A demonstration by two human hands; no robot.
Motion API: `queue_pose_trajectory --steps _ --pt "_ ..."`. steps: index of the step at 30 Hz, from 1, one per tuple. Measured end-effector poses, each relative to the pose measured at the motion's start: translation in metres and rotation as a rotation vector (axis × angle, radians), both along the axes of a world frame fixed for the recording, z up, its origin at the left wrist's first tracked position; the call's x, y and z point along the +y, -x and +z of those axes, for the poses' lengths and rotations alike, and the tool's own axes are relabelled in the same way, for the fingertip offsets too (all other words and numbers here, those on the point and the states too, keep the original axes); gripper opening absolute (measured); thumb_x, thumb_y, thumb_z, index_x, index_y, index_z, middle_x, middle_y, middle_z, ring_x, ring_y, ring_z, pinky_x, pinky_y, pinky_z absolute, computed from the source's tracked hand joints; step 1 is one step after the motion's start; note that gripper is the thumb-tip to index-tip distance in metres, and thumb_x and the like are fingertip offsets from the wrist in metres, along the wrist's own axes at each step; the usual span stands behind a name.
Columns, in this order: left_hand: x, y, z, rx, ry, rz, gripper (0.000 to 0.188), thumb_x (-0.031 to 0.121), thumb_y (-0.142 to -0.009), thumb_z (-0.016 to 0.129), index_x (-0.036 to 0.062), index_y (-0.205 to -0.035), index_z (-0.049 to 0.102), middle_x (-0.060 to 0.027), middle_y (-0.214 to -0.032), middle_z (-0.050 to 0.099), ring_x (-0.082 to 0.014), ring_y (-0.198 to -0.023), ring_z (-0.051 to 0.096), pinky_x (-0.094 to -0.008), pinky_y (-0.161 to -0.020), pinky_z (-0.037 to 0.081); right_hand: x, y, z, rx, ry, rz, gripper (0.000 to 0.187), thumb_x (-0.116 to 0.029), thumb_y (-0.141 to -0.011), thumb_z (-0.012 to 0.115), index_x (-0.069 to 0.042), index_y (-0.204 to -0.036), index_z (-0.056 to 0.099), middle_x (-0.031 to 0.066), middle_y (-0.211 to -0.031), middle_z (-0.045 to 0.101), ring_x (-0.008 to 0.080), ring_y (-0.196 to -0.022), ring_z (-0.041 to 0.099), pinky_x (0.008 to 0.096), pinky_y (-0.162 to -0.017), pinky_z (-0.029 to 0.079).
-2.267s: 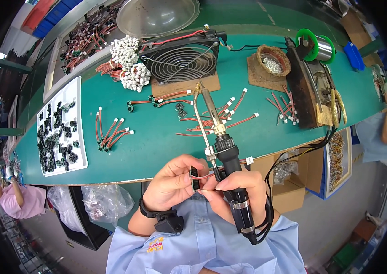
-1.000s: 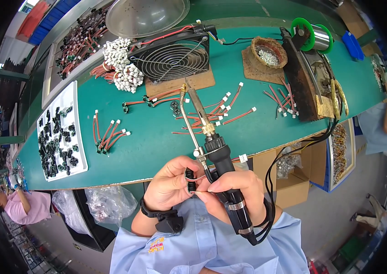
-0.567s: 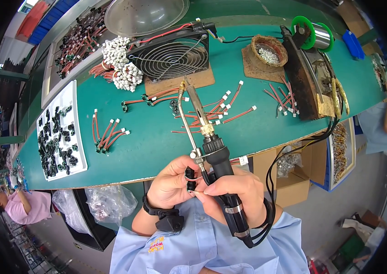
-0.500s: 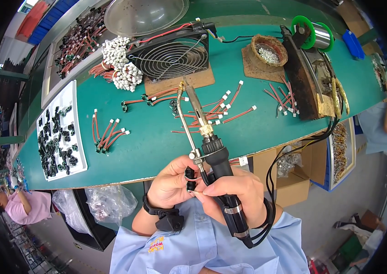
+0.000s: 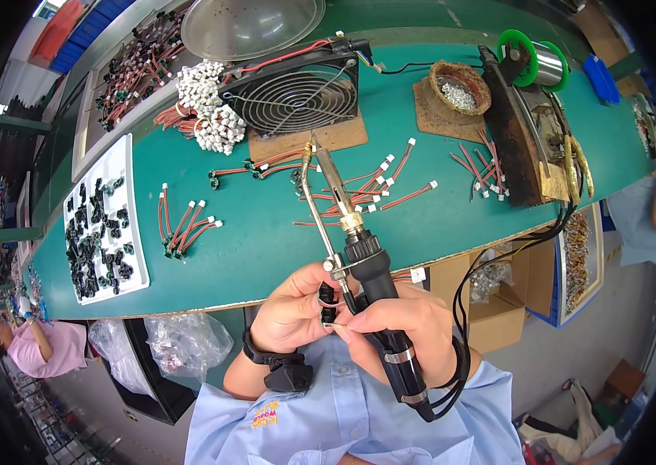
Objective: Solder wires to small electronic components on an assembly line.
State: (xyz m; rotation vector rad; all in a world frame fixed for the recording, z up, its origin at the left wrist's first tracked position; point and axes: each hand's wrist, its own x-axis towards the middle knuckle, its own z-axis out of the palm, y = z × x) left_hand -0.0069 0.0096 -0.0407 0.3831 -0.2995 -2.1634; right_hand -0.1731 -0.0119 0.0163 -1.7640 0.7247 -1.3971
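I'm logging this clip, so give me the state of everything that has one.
Left hand: pinching small black part
Right hand: gripping soldering iron
Soldering iron: held, tip pointing forward
White tray: partly filled
Bowl: holding silvery bits
Cardboard box: open
Fan: cannot tell whether running

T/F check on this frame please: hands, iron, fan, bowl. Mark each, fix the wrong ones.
1. The right hand holds a soldering iron. True.
2. The left hand pinches a small black part. True.
3. The soldering iron's tip touches that part. False: it points away from the person, toward the fan.
4. The round bowl of silvery grains stands on a brown board. True.
5. The bowl is left of the fan. False: it is to the right.
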Motion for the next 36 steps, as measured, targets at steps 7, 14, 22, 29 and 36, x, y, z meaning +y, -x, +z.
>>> queue_pose_trajectory --steps 7,14,22,29,36 --pt "0.0 0.001 0.0 -0.033 0.021 0.019 0.024 0.016 -0.089 0.056 0.0053 -0.11 0.052 -0.0131 -0.105 0.048 -0.0165 -0.079 0.05 -0.0247 -0.065 0.041 -0.002 0.004 0.003 0.092 -0.006 0.026 0.04 0.008 -0.065 0.072 -0.004 -0.095 0.048 0.0157 -0.081 0.063 0.0219 -0.062 0.063 0.0283 -0.052 0.048" --pt "-0.001 0.003 0.0 -0.018 0.02 0.014 0.025 0.016 -0.089 0.055 0.0051 -0.11 0.052 -0.0131 -0.103 0.048 -0.0153 -0.075 0.048 -0.0235 -0.063 0.04 -0.002 -0.001 -0.002 -0.02 0.013 0.0 0.04 0.008 -0.061 0.065 -0.001 -0.098 0.051 0.0124 -0.077 0.06 0.0264 -0.057 0.057 0.0323 -0.048 0.044" --pt "-0.001 0.001 -0.002 0.004 0.013 -0.016 0.024 0.016 -0.089 0.055 0.0046 -0.11 0.051 -0.0121 -0.103 0.049 -0.0155 -0.074 0.048 -0.0236 -0.061 0.038 -0.001 -0.001 -0.003 0.003 -0.001 0.001 0.04 0.008 -0.062 0.065 -0.002 -0.098 0.052 0.0122 -0.074 0.058 0.0255 -0.055 0.055 0.0321 -0.047 0.043" --pt "-0.001 0.004 0.002 0.058 0.077 0.046 0.023 0.014 -0.089 0.055 0.0038 -0.11 0.051 -0.0111 -0.101 0.051 -0.0172 -0.08 0.052 -0.0255 -0.068 0.043 0.0 -0.001 -0.005 -0.001 -0.016 -0.005 0.042 0.009 -0.061 0.065 -0.002 -0.099 0.052 0.0115 -0.074 0.058 0.0249 -0.055 0.055 0.0315 -0.047 0.043" --pt "-0.003 0.001 0.013 -0.099 0.121 0.12 0.024 0.013 -0.088 0.057 0.002 -0.108 0.053 -0.0109 -0.099 0.054 -0.019 -0.09 0.055 -0.0283 -0.075 0.044 -0.001 -0.001 -0.002 -0.016 -0.062 -0.001 0.041 0.01 -0.062 0.066 -0.002 -0.098 0.052 0.0115 -0.073 0.058 0.0242 -0.055 0.055 0.0301 -0.048 0.042"
